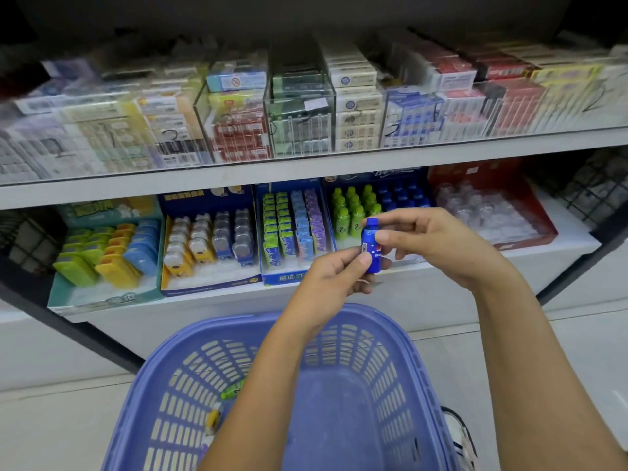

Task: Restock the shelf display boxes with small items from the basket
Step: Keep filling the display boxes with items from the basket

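Right now I have a small blue bottle [372, 245] upright between both hands, above the basket [418, 362] and in front of the lower shelf. My left hand [333, 271] pinches its lower half between thumb and curled fingers. My right hand [431, 239] pinches the upper part, thumb on the label side and fingers curled behind near the cap. Neither hand is spread open, and neither holds anything else.

Just beyond the right hand sits the bottle box [384, 175], with green bottles [353, 209] on the side nearer my left hand and a blue row [402, 195] directly behind my right fingers. I judge that blue row is where this bottle belongs. Its front slots are hidden by my hands, so I cannot tell how many gaps remain there.

As for progress, the boxes further out past my left hand look well filled, though each shows some bare tray at the front. Below my left forearm the basket is nearly spent: I can make out a green item [233, 390] and a yellow item [214, 418] against its wall, and perhaps something more under the arm, which I cannot confirm. So I reckon the job is late on, with this bottle to seat and those few leftovers to place.
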Tool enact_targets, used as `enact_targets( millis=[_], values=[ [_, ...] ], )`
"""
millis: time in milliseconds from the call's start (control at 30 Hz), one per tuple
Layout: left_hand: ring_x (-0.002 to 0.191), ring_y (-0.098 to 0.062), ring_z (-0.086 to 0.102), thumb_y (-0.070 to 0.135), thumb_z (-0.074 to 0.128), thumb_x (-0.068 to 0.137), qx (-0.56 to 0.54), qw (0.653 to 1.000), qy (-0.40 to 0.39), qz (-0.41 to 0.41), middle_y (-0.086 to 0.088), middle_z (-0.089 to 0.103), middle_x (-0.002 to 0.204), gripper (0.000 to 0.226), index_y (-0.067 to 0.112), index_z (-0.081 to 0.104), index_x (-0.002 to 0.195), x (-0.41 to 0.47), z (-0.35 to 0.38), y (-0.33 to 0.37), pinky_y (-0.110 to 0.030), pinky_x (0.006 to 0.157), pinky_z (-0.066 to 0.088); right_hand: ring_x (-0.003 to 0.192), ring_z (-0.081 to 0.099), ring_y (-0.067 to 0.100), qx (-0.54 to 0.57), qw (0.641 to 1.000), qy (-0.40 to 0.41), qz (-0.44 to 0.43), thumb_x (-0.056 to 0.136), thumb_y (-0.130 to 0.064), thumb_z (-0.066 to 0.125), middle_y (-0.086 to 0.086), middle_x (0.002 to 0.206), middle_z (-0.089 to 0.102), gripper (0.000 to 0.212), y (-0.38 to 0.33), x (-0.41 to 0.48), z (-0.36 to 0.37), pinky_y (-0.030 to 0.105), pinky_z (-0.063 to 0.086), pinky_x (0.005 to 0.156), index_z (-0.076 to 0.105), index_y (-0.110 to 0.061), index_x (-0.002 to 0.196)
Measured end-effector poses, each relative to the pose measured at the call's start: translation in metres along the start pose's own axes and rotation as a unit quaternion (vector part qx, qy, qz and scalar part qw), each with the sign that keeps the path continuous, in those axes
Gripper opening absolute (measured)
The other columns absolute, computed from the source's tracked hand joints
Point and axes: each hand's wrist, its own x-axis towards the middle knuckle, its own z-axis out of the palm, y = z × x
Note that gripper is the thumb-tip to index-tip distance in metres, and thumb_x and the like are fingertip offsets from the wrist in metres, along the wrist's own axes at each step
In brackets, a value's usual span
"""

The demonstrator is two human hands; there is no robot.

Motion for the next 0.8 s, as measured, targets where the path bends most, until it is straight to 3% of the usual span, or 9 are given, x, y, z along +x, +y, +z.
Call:
enact_targets(
  millis=[133,300,367,400,467,500,633,700,800],
  values=[
    [0.066,-0.007,0.05,0.016,0.038,0.1,-0.11,0.993,-0.02,-0.022,0.0,0.071,0.086,0.028,0.007,0.064,0.104,0.003,0.004,-0.003,-0.018,0.061,0.046,0.072,0.063,0.011,0.026,0.999,0.028,0.01,0.079,-0.019,0.07,0.005,0.081,0.072,0.022,0.0,0.0,-0.002,0.018,0.049,0.062,0.067,-0.009,0.099],
    [0.074,-0.012,0.057,0.016,0.036,0.102,-0.134,0.99,0.002,-0.044,-0.005,0.071,0.093,0.029,0.01,0.063,0.107,0.011,0.012,-0.009,-0.021,0.066,0.051,0.068,0.064,0.009,0.023,0.997,0.074,0.008,0.074,-0.021,0.076,0.002,0.075,0.072,0.015,0.003,0.004,-0.005,0.018,0.052,0.062,0.07,-0.016,0.087],
    [0.102,-0.014,0.06,0.024,0.039,0.101,0.047,0.997,0.044,-0.04,-0.002,0.065,0.116,0.029,0.017,0.057,0.123,0.015,0.012,-0.016,-0.026,0.089,0.051,0.068,0.064,0.012,0.014,0.986,0.164,-0.006,0.074,-0.018,0.077,0.001,0.073,0.07,0.012,0.01,0.01,-0.014,0.023,0.054,0.066,0.07,-0.02,0.083],
    [0.118,-0.013,0.052,0.03,0.041,0.1,0.185,0.981,0.052,-0.03,0.001,0.057,0.131,0.036,0.02,0.049,0.133,0.016,0.01,-0.022,-0.028,0.102,0.043,0.07,0.064,0.014,-0.007,0.975,0.22,-0.009,0.074,-0.017,0.078,0.002,0.076,0.07,0.013,0.016,0.013,-0.021,0.025,0.054,0.068,0.069,-0.02,0.083],
    [0.139,-0.01,0.029,0.033,0.043,0.099,0.412,0.911,0.025,0.002,0.003,0.034,0.151,0.05,0.02,0.033,0.146,0.016,0.006,-0.032,-0.027,0.115,0.024,0.077,0.064,0.016,-0.082,0.948,0.306,-0.008,0.075,-0.016,0.076,0.006,0.084,0.069,0.017,0.029,0.02,-0.036,0.024,0.052,0.072,0.067,-0.018,0.09],
    [0.143,-0.011,0.018,0.03,0.043,0.099,0.475,0.88,0.007,0.014,0.003,0.026,0.155,0.054,0.018,0.027,0.149,0.015,0.006,-0.038,-0.025,0.117,0.015,0.079,0.064,0.016,-0.116,0.939,0.325,-0.007,0.076,-0.015,0.076,0.007,0.087,0.069,0.02,0.037,0.023,-0.043,0.021,0.051,0.072,0.067,-0.016,0.095],
    [0.146,-0.012,0.006,0.025,0.045,0.098,0.573,0.819,-0.013,0.033,0.001,0.012,0.159,0.063,0.016,0.014,0.152,0.012,0.006,-0.056,-0.023,0.118,0.002,0.085,0.064,0.02,-0.165,0.936,0.311,0.014,0.078,-0.009,0.073,0.007,0.088,0.066,0.024,0.065,0.038,-0.053,0.021,0.048,0.074,0.067,-0.009,0.102],
    [0.146,-0.012,0.005,0.024,0.046,0.097,0.579,0.815,-0.006,0.038,0.002,0.011,0.159,0.064,0.016,0.013,0.152,0.013,0.005,-0.058,-0.023,0.118,0.002,0.081,0.061,0.019,-0.191,0.936,0.297,0.013,0.078,-0.008,0.073,0.008,0.087,0.065,0.024,0.075,0.043,-0.051,0.02,0.047,0.073,0.068,-0.008,0.102],
    [0.146,-0.012,0.006,0.024,0.046,0.097,0.571,0.82,-0.011,0.039,0.003,0.013,0.159,0.063,0.017,0.014,0.152,0.015,0.003,-0.058,-0.023,0.119,0.004,0.075,0.055,0.012,-0.215,0.934,0.285,0.005,0.078,-0.007,0.072,0.008,0.087,0.064,0.024,0.086,0.048,-0.046,0.004,0.042,0.063,0.068,-0.009,0.101]
  ],
)
